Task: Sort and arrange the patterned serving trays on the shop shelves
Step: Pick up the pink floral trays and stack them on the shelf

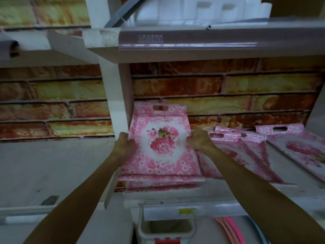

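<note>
One head camera (wide-angle) — close, facing forward-down at the shelf (228, 192).

Shelf-edge strip (193, 40) — blurred digits "13785527327", "15285285454".

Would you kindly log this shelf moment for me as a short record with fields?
held item: pink floral tray, tilted up with its handle slot at the top
left hand: grips the tray's left edge
right hand: grips the tray's right edge
under it: stack of matching trays on the shelf
to the right: two more groups of pink trays lying flat
backdrop: brick-pattern panel
shelf above: white foam pieces
</note>
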Tool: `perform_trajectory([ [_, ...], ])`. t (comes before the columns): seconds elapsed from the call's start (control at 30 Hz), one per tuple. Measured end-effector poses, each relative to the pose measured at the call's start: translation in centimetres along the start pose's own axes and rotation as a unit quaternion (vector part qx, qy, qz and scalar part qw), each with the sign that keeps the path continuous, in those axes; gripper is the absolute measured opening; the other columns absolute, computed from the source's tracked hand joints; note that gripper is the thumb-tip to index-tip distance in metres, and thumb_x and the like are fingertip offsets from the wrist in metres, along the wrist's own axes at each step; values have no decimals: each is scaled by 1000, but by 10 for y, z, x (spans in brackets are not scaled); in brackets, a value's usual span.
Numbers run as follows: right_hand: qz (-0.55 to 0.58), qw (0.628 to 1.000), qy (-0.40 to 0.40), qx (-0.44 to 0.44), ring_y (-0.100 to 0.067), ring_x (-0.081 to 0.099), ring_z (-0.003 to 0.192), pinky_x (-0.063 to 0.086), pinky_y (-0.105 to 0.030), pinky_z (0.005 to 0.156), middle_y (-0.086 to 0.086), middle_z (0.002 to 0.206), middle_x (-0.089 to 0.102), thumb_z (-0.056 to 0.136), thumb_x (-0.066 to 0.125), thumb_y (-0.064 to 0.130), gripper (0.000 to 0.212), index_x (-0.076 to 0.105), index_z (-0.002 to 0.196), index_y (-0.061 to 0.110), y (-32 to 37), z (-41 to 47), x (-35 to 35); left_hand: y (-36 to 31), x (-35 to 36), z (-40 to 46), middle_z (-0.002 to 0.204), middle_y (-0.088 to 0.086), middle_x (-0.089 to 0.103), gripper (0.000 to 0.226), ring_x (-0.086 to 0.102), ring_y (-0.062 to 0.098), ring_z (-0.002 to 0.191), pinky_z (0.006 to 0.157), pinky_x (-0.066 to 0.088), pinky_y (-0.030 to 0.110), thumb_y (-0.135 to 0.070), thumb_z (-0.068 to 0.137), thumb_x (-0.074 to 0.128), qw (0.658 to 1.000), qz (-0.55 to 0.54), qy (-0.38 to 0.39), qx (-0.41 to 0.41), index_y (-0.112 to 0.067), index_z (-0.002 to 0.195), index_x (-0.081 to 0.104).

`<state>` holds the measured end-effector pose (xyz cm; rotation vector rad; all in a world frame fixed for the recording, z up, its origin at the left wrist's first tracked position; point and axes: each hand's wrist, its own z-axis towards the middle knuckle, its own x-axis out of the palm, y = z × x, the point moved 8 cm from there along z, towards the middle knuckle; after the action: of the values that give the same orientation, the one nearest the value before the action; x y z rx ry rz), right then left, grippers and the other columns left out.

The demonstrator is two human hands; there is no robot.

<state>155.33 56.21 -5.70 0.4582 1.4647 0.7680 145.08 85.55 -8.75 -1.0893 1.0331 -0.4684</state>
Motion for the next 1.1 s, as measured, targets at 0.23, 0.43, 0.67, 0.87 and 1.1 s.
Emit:
perform_trajectory([
  [0.23,-106,992,62,-29,-32,61,108,52,-29,78,-16,121,62,85,60,16,37,60,120,4,-6,11,34,1,15,-25,106,10,53,26,55,27,94,69,46,35,-19,96,43,996,74,3,-39,-3,117,40],
  [0.43,-163,983,81,-21,-27,61,110,47,-24,75,-15,124,60,92,55,8,33,55,124,-3,-9,14,51,24,22,-12,114,22,56,31,58,36,101,72,44,34,-17,94,48,987,154,12,-43,3,116,43],
  [0.67,-199,975,92,-24,-31,60,113,49,-29,85,-21,129,56,91,55,2,36,51,125,-9,-13,23,63,41,32,-2,122,23,58,39,59,38,108,74,44,32,-24,95,50,971,234,39,-22,4,121,47],
  [0.87,-209,971,99,-60,-39,59,112,47,-39,89,-23,119,63,91,53,8,29,62,116,-3,-9,23,68,45,37,1,120,24,57,35,59,37,107,80,48,36,-22,94,50,956,289,51,-17,3,118,47],
  [1.1,-263,954,136,-45,-33,62,89,44,-28,66,-22,101,63,91,53,2,16,61,98,-10,-10,26,81,43,43,3,121,22,55,38,59,35,109,84,49,36,-23,93,51,942,325,75,-16,3,121,45],
])
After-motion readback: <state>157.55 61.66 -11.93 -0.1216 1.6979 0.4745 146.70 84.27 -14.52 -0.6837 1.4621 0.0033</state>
